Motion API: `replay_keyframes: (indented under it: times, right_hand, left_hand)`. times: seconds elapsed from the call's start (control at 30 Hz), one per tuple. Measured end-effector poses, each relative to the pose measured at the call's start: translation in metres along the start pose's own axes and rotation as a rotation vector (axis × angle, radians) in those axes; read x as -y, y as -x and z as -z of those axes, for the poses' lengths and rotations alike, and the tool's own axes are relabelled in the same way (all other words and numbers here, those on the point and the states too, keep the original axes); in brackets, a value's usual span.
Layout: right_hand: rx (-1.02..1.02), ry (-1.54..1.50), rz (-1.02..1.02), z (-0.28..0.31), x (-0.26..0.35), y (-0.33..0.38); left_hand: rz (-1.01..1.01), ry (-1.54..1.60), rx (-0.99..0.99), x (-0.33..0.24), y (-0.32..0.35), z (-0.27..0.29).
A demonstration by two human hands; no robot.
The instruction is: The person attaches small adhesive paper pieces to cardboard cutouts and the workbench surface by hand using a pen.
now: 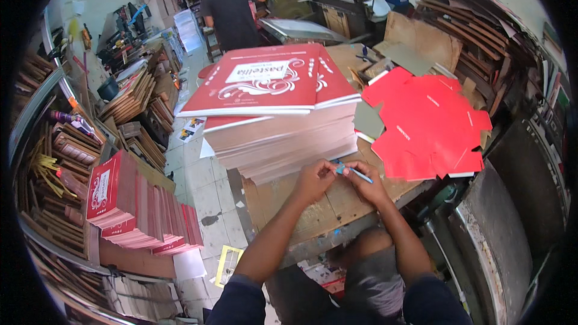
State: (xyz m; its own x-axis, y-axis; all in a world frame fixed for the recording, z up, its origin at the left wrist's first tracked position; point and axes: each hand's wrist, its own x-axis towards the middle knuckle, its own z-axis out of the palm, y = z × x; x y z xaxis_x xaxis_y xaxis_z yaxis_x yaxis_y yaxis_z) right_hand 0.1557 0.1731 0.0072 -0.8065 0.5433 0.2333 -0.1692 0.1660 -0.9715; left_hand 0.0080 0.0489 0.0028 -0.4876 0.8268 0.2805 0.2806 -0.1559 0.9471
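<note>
Your left hand (314, 179) and right hand (367, 183) both pinch a small blue-handled tool (352, 171) just before the stack of red printed sheets (277, 114); keep both elbows low and the tool braced above the wooden bench (313, 216)

Dark navy rolled sleeves, bare forearms, grey shorts

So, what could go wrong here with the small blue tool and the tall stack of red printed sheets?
The small blue-handled tool sits between both hands; if it is a blade, it might nick the fingers. The tall stack of red printed sheets has its top sheets shifted sideways, so a bump may slide them. Red die-cut sheets overhang the worktable edge.
</note>
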Motion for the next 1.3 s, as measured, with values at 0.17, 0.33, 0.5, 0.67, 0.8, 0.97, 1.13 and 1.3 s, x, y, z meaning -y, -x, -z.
replay_keyframes:
  times: [0.17,0.33,0.5,0.67,0.8,0.97,1.13,1.3]
  right_hand:
    - [-0.002,-0.001,-0.027,0.0,-0.001,-0.004]
    - [-0.03,0.018,-0.023,0.0,0.001,-0.005]
    - [-0.034,0.011,-0.006,0.002,-0.007,-0.004]
    - [0.002,0.023,0.017,0.002,-0.008,-0.004]
    - [-0.008,0.032,-0.023,0.0,-0.002,-0.003]
    - [0.021,0.117,0.0,0.002,0.0,-0.004]
    - [0.0,0.169,0.016,0.003,0.003,-0.004]
    - [0.004,0.128,-0.005,0.001,0.002,-0.003]
  left_hand:
    - [-0.023,0.051,0.01,0.004,-0.003,0.0]
    - [0.007,0.13,0.017,0.002,-0.004,0.001]
    - [0.022,0.172,0.012,-0.005,-0.002,-0.003]
    - [0.018,0.158,0.01,-0.004,-0.003,-0.002]
    - [0.059,0.16,0.006,0.001,-0.004,-0.001]
    - [0.075,0.178,0.022,-0.001,-0.003,0.0]
    - [0.041,0.175,0.014,0.0,-0.004,-0.003]
    - [0.089,0.16,0.006,-0.004,-0.002,-0.002]
